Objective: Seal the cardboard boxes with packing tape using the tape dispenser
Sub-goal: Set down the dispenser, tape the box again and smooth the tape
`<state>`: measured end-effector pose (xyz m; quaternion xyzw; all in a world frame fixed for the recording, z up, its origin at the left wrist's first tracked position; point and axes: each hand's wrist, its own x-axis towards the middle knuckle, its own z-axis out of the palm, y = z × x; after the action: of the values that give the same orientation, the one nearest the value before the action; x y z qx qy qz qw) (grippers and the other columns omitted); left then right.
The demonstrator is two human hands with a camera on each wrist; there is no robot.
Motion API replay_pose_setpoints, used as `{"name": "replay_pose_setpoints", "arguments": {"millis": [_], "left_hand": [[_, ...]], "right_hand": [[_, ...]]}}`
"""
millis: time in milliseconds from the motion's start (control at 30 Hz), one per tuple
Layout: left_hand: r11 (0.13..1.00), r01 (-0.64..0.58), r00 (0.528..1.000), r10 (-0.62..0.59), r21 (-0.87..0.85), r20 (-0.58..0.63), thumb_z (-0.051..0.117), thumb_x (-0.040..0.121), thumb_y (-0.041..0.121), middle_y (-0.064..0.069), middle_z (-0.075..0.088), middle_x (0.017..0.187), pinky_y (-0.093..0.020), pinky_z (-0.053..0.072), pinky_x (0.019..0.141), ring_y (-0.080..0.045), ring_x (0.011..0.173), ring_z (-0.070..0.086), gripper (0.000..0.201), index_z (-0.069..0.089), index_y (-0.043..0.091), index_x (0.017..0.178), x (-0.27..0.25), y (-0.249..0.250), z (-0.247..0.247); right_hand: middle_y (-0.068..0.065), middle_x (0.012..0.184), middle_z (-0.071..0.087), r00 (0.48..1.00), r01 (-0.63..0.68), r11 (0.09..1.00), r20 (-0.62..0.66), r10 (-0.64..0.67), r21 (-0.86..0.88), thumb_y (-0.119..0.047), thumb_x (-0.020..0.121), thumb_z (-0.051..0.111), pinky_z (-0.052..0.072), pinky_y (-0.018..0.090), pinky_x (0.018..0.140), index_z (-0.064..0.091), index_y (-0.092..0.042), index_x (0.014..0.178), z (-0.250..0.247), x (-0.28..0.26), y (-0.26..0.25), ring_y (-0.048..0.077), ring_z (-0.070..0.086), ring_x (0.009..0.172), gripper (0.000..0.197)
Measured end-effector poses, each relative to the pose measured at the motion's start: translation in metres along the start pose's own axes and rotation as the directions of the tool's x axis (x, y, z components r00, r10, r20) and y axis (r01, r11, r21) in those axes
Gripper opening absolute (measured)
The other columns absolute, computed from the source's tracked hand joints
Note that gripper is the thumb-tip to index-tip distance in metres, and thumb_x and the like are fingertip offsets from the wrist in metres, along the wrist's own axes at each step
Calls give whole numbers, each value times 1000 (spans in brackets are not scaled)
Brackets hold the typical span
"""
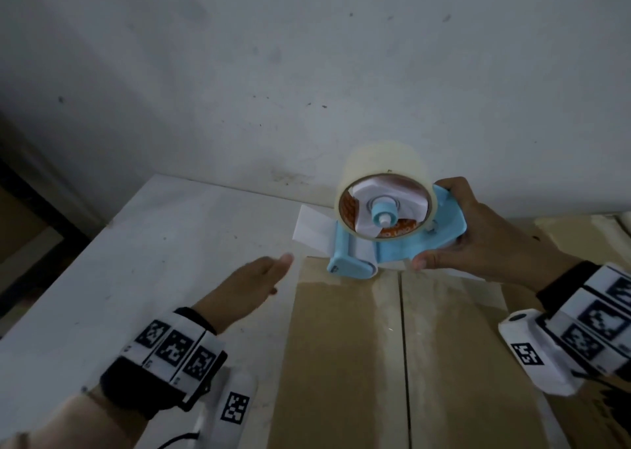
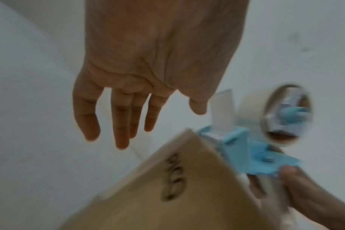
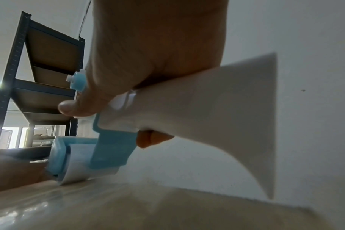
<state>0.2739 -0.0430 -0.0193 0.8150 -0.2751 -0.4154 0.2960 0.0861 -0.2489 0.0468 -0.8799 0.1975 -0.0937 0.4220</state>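
Under the right hand [image 1: 478, 240], at the far edge of the cardboard box [image 1: 392, 363], sits the light-blue tape dispenser [image 1: 392, 243]. That hand grips the dispenser's handle end, thumb along the near side and fingers wrapped over the far side. Its roller end touches the box top beside the centre seam [image 1: 402, 346], which runs from that hand back toward the person. A roll of clear packing tape [image 1: 382, 172] stands on the dispenser's hub, just left of the gripping fingers. Glossy tape [image 1: 386, 319] already lies along the seam. A loose strip of tape [image 1: 312, 231] juts out beyond the roller, past the box edge. Left of the dispenser, the left hand [image 1: 254, 286] hovers with fingers straight and slightly spread, holding nothing, above the box's left edge and the white table [image 1: 136, 243]. From the right wrist, a dark metal shelving unit [image 3: 39, 70] stands beyond the thumb.
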Motion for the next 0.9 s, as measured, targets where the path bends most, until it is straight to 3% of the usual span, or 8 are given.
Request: {"name": "replay_pose_setpoints", "arguments": {"millis": [167,300,467,633,667,767,833,900], "left_hand": [[926,-199,977,162,322,138,67,76,44,-3,60,116,-30,50,89,-17,102,57,51,58,13,116,-12,26,-1],[921,-221,975,199,321,100,71,75,39,-6,60,117,-37,48,94,-19,106,57,49,61,9,113,0,26,-4],[867,-206,975,219,454,23,66,81,37,-9,54,130,-25,40,95,-20,116,52,62,47,6,132,18,45,-16],[759,-209,974,221,616,58,62,85,33,-9,55,129,-24,36,95,-20,117,50,62,38,11,138,23,64,-29],[737,-219,971,228,639,69,61,86,33,-9,54,132,-25,37,96,-21,118,51,63,36,13,140,23,65,-29],[628,-213,973,207,748,104,47,93,35,-8,43,142,-31,37,103,-23,124,47,57,29,14,143,11,71,-23],[562,-271,962,177,781,207,35,98,29,-6,32,149,-34,33,108,-24,132,38,50,23,13,144,2,73,-15],[514,-324,944,121,794,307,27,101,24,-5,7,157,-37,19,116,-25,144,13,54,5,13,148,-10,72,-6]], "right_hand": [[-10,100,57,1000,-24,1000,6,24,10,-43,46,76,56,31,77,29,-41,102,0,-6,-4,5,62,88,73],[-13,99,55,999,-39,999,-4,39,-8,-43,52,73,52,16,71,24,-36,109,3,-13,-5,-8,59,84,75],[-14,101,51,1000,-20,999,-12,20,-48,-46,60,64,48,15,72,19,-29,115,1,-15,-11,-2,56,90,73],[-13,101,49,998,-26,999,-50,25,-37,-33,73,70,49,30,80,18,-29,115,10,-18,-8,11,57,96,67],[-14,100,49,998,-35,999,-48,33,-37,-28,76,71,49,27,80,17,-29,115,12,-20,-7,10,57,96,67],[-17,98,49,997,-36,999,-73,35,-8,-23,78,70,46,16,73,17,-33,111,17,-27,-4,2,55,90,64],[-17,98,49,992,-6,1000,-127,8,18,-23,76,72,48,25,78,22,-38,106,23,-32,0,2,55,91,60],[-18,96,49,983,19,1000,-183,-17,10,-26,75,73,49,29,76,23,-45,105,31,-36,5,-1,56,90,62]]}}
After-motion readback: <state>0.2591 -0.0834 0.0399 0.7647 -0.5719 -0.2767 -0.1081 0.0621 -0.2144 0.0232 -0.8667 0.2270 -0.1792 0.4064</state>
